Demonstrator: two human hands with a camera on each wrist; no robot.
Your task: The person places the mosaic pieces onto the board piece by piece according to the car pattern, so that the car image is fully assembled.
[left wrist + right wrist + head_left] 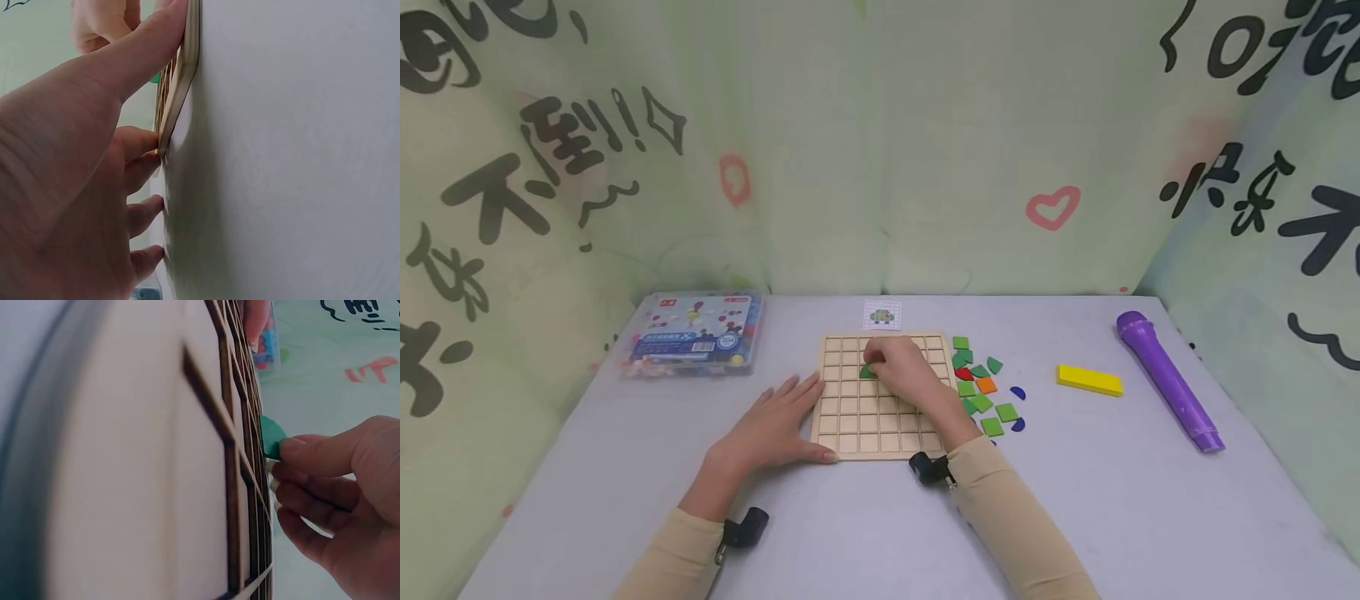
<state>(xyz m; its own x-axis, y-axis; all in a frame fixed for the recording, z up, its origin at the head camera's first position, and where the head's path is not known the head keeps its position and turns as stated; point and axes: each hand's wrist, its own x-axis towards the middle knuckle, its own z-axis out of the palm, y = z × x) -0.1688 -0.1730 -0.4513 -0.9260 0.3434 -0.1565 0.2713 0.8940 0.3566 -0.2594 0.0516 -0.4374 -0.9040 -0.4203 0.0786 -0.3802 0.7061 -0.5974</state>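
Observation:
A wooden grid board point(868, 423) lies on the white table. My right hand point(907, 377) is over its upper middle, pinching a green piece point(271, 436) with a rounded edge between thumb and fingers. The piece stands on edge close over the grid in the right wrist view. My left hand point(778, 423) rests at the board's left side, fingers stretched out and thumb near the front corner. In the left wrist view, the thumb point(140, 53) lies along the board's edge. Loose green tiles point(992, 427) are spread right of the board, beside my right wrist.
Among the loose pieces are an orange tile point(987, 385), a red one point(964, 374) and blue half-rounds point(1017, 392). A small pattern card point(882, 315) lies behind the board. A plastic case point(696, 332) stands back left; a yellow block point(1089, 380) and purple microphone point(1168, 379) lie right.

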